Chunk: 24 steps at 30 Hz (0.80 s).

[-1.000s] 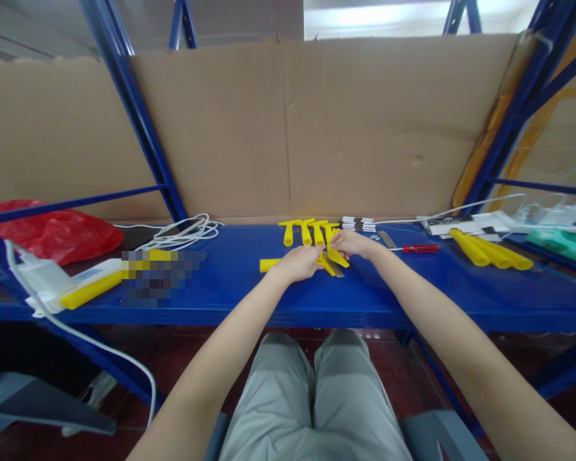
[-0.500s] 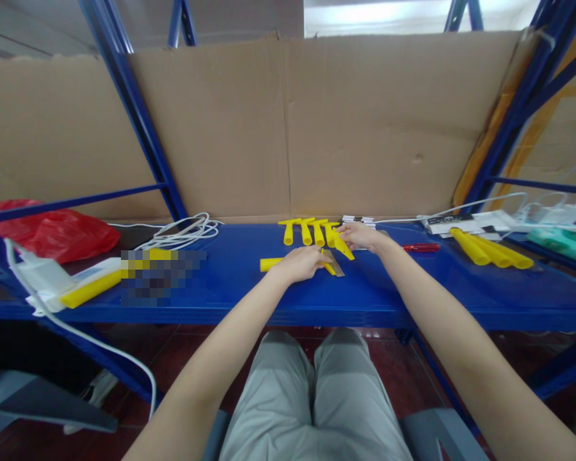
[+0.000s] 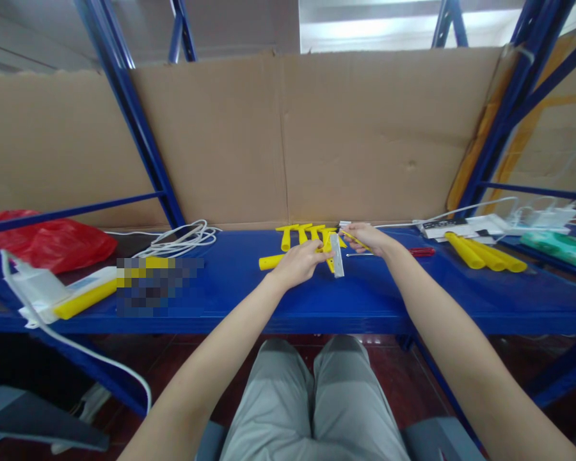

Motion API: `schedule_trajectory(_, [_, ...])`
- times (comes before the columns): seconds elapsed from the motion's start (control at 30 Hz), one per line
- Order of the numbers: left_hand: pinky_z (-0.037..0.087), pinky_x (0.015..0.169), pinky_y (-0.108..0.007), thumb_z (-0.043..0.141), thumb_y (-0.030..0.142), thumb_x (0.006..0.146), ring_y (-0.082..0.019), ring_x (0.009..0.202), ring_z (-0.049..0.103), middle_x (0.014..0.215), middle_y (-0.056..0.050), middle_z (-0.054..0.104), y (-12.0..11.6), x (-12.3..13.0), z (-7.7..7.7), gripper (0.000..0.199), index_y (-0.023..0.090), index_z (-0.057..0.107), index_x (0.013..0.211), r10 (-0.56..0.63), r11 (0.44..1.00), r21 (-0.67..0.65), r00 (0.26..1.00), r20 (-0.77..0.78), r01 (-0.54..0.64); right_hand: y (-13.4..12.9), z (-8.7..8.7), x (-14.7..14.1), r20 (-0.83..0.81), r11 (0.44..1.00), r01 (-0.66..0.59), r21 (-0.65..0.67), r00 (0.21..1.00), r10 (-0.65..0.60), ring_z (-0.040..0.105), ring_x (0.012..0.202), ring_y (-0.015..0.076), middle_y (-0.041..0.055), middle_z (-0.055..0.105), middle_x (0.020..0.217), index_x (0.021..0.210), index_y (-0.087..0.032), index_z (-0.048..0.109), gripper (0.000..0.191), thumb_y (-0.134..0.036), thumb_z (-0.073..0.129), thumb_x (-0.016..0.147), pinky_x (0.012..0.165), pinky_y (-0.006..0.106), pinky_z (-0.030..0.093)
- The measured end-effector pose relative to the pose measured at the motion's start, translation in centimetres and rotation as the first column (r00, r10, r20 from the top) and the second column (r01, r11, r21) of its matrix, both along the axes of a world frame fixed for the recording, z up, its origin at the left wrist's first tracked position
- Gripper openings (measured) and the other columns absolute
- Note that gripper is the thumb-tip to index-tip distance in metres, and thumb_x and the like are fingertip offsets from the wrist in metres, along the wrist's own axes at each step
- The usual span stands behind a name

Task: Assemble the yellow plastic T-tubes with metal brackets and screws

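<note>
My left hand (image 3: 303, 261) grips a yellow scraper (image 3: 337, 255) by its handle, its flat metal blade tilted upright at the right of the fingers. In my right hand (image 3: 365, 236), just to the right, a thin yellow piece (image 3: 356, 241) is pinched between the fingers. Behind both hands several yellow T-shaped handles (image 3: 286, 238) stand in a row. A yellow tube (image 3: 271, 262) lies left of my left hand, partly behind it. A red-handled screwdriver (image 3: 421, 252) rests right of my right hand, its shaft pointing left.
Yellow tubes (image 3: 490, 254) and a white power strip (image 3: 489, 226) lie at the right of the blue table (image 3: 249, 298). At the left are coiled white cable (image 3: 185, 239), a red bag (image 3: 52, 240) and another yellow tube (image 3: 86, 301). Cardboard (image 3: 221, 141) stands behind.
My left hand has turned the scraper so its blade faces up more. The yellow piece in my right hand has turned and now points down to the right. The view has shifted slightly.
</note>
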<state>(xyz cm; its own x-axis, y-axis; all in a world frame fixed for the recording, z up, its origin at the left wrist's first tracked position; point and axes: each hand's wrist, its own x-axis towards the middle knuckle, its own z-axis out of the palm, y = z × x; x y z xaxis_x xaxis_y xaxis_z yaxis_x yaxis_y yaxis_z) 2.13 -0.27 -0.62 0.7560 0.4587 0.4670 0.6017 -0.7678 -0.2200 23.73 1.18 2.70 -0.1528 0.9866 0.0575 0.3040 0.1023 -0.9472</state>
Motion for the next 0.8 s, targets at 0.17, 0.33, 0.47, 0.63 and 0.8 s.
schedule_trajectory(0.17, [0.050, 0.088, -0.038, 0.041, 0.013, 0.093, -0.021, 0.106, 0.056, 0.119, -0.010, 0.058, 0.5, -0.4, -0.2, 0.042, 0.029, 0.062, 0.125, -0.013, 0.998, 0.054, 0.998, 0.065, 0.009, -0.5, -0.1, 0.2, 0.099, 0.976, -0.213, -0.041, 0.971, 0.216, 0.030, 0.037, 0.0026, -0.0059, 0.041, 0.049, 0.063, -0.018, 0.046, 0.035, -0.042, 0.062, 0.083, 0.035, 0.015, 0.021])
schedule_trajectory(0.33, [0.050, 0.091, -0.040, 0.039, 0.009, 0.091, -0.021, 0.110, 0.056, 0.122, -0.009, 0.057, 0.8, -0.8, -0.2, 0.047, 0.031, 0.059, 0.128, -0.021, 0.997, 0.076, 0.993, 0.116, 0.012, -0.9, -0.5, 0.4, 0.159, 0.934, -0.334, -0.123, 0.923, 0.351, 0.032, 0.037, 0.0026, -0.0041, 0.046, 0.048, 0.062, -0.016, 0.052, 0.036, -0.045, 0.065, 0.078, 0.035, 0.015, 0.022])
schedule_trajectory(0.47, [0.049, 0.091, -0.040, 0.040, 0.007, 0.090, -0.022, 0.111, 0.056, 0.124, -0.010, 0.057, 0.9, -0.9, -0.2, 0.049, 0.030, 0.057, 0.129, -0.002, 0.997, 0.076, 0.990, 0.140, -0.009, -1.4, -0.5, 0.4, 0.116, 0.898, -0.425, -0.111, 0.892, 0.436, 0.034, 0.038, 0.0025, -0.0050, 0.047, 0.049, 0.064, -0.016, 0.054, 0.024, -0.034, 0.068, 0.073, 0.036, 0.015, 0.022])
schedule_trajectory(0.63, [0.049, 0.091, -0.042, 0.039, 0.006, 0.089, -0.022, 0.113, 0.056, 0.125, -0.009, 0.057, 1.0, -1.0, -0.3, 0.051, 0.031, 0.056, 0.131, -0.008, 0.997, 0.079, 0.989, 0.148, -0.004, -2.0, -0.1, 0.2, 0.059, 0.901, -0.420, -0.108, 0.902, 0.427, 0.032, 0.035, 0.0019, -0.0056, 0.047, 0.047, 0.064, -0.016, 0.054, 0.015, -0.026, 0.065, 0.068, 0.035, 0.015, 0.019])
schedule_trajectory(0.8, [0.048, 0.091, -0.044, 0.039, 0.007, 0.089, -0.023, 0.115, 0.055, 0.127, -0.010, 0.057, 1.2, -1.0, -0.5, 0.054, 0.033, 0.052, 0.134, -0.011, 0.996, 0.086, 0.988, 0.154, -0.002, -2.3, 0.1, 0.1, 0.042, 0.903, -0.414, -0.116, 0.906, 0.420, 0.031, 0.034, 0.0015, -0.0057, 0.048, 0.048, 0.066, -0.016, 0.055, 0.015, -0.027, 0.065, 0.068, 0.035, 0.016, 0.017])
